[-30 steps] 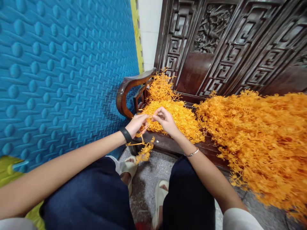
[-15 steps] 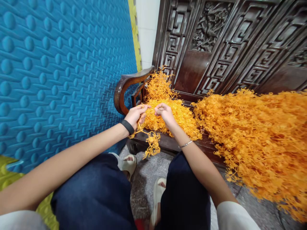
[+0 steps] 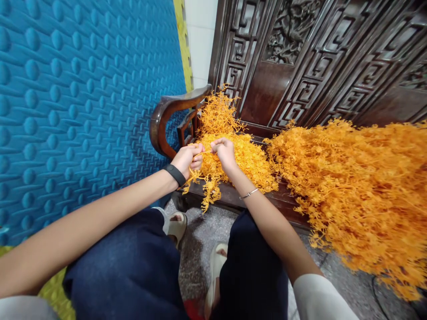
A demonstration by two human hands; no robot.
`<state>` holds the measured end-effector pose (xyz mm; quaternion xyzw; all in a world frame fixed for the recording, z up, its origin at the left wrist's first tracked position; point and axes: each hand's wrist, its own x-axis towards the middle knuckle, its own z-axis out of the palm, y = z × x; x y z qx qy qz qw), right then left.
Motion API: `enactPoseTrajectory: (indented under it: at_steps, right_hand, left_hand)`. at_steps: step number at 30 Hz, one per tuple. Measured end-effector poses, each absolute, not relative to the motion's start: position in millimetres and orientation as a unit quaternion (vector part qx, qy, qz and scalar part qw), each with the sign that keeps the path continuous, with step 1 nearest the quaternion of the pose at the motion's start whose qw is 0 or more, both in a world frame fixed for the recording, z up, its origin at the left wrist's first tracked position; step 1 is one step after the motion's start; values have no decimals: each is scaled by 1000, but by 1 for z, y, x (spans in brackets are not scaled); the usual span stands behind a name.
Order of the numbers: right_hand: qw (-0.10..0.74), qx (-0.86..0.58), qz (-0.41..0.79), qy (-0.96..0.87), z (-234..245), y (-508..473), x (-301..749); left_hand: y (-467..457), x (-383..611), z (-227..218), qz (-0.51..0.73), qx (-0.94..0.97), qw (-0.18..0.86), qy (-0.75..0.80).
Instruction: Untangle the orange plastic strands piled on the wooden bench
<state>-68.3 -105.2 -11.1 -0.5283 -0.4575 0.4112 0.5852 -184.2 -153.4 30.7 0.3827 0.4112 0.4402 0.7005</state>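
Note:
My left hand (image 3: 189, 159), a black band at its wrist, is closed around a yellow-orange plastic strand (image 3: 211, 194) with curly branching ends. The strand's loose part dangles below my fingers, past the bench's front edge. Just to the right, my right hand (image 3: 224, 152) has thumb and fingers pinched together, facing the left fingertips. A thin stretch of the same strand seems to run between the two hands. Behind and beneath them lies a pile of similar yellow-orange strands (image 3: 253, 160) on the dark wooden bench (image 3: 230, 194).
A much larger heap of orange strands (image 3: 363, 186) spreads over the bench's right side and hangs over its edge. The curved wooden armrest (image 3: 160, 122) stands left of my hands, before a blue textured mat (image 3: 76, 89). Behind rises a carved backrest (image 3: 267, 95).
My left fingers have curled from outstretched to closed around the strand. The right hand stays pinched near it. The view has shifted slightly.

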Motion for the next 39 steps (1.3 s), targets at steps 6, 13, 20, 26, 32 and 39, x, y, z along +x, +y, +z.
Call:
enactPoseTrajectory:
  at_steps: [6,13,20,26,32,39]
  right_hand:
    - [621,-530,434,-379,-13,-98,-64]
    - [707,-523,286,-381,-7,-76,17]
    - [572,-510,206,-609,-34,-64,30]
    - [475,-533,211,-668,-47,-58,25]
    - [508,-501,286,-639,-37,-69,14]
    - [540,-338,329,-698,6,-135,-25]
  left_hand:
    - [-167,-175,33,455,388,670,440]
    - [-197,-176,45,428,489,653,388]
    - [-189,-197,36,438,474,642,413]
    - [-189,-204,32,433,464,631,446]
    - [-185,-200,34,425,450,634,463]
    - [-180,-194,32,436,417,654,456]
